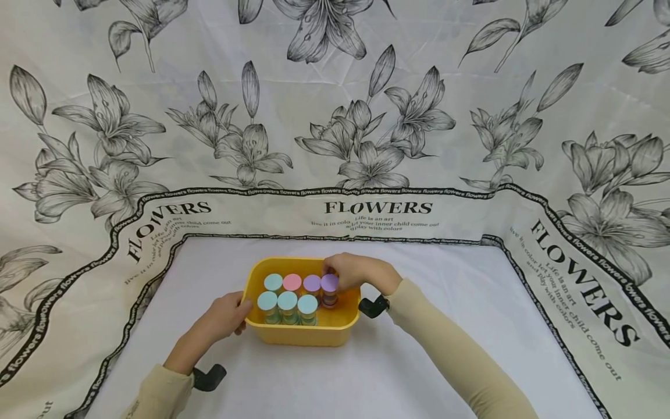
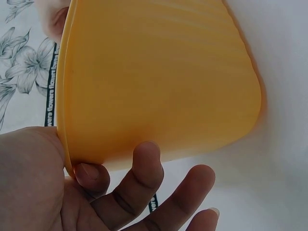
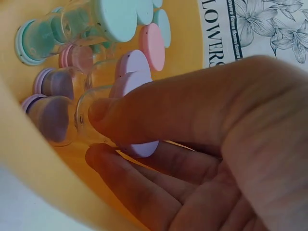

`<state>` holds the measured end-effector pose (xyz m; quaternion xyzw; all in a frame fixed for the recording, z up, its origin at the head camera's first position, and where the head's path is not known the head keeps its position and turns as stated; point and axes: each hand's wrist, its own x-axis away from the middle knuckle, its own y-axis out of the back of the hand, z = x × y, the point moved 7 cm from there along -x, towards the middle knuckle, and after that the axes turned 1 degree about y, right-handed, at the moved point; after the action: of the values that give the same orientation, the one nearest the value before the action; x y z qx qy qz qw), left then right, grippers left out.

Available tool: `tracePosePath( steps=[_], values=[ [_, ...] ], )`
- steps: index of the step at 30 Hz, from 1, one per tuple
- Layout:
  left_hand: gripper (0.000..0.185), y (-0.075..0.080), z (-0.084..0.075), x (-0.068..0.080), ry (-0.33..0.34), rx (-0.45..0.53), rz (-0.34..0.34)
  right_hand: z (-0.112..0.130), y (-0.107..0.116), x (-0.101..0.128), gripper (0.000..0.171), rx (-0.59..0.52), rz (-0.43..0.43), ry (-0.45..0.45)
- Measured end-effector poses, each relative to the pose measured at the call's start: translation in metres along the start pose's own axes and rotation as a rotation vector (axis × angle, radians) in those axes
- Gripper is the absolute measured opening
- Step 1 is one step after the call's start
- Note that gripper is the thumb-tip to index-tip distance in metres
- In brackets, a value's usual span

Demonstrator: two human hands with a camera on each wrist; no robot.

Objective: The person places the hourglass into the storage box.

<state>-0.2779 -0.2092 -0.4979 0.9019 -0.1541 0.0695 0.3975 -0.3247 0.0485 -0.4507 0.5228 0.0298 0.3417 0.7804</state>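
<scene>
Your left hand (image 1: 222, 320) rests against the left wall of the yellow tub (image 1: 300, 336), which sits on the white tabletop (image 1: 445, 326). The left wrist view shows the thumb at the rim and the fingers (image 2: 147, 173) spread loosely under the wall, gripping nothing; in my judgement it is there to steady the tub. Your right hand (image 1: 356, 272) reaches in from the far right and pinches the purple-lidded jar (image 1: 329, 289) between thumb and fingers (image 3: 144, 120). That jar stands upright at the right end of the back row. Beside it stand a second purple lid (image 1: 312, 283), a pink lid (image 1: 292, 282) and four pale blue lids (image 1: 287, 301), packed close in two rows.
</scene>
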Motion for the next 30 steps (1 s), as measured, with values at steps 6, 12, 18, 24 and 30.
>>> tracePosePath(
  steps=[6,12,18,24,30],
  values=[
    [0.028,0.000,-0.005,-0.002,-0.011,-0.009,0.005,-0.001,0.000,0.003,0.026,0.006,0.007,-0.023],
    [0.027,-0.002,-0.009,-0.006,-0.019,0.001,0.007,-0.002,0.002,0.007,0.026,0.000,0.009,-0.059],
    [0.027,-0.006,-0.015,-0.009,-0.040,0.007,0.014,-0.009,0.003,0.011,0.028,0.011,0.001,-0.068],
    [0.027,-0.003,-0.013,-0.007,-0.044,0.000,0.001,-0.007,0.002,0.011,0.034,0.009,-0.018,-0.035],
    [0.026,-0.004,-0.001,0.001,-0.030,-0.004,-0.006,0.000,-0.002,0.013,0.037,-0.057,-0.058,0.030]
  ],
)
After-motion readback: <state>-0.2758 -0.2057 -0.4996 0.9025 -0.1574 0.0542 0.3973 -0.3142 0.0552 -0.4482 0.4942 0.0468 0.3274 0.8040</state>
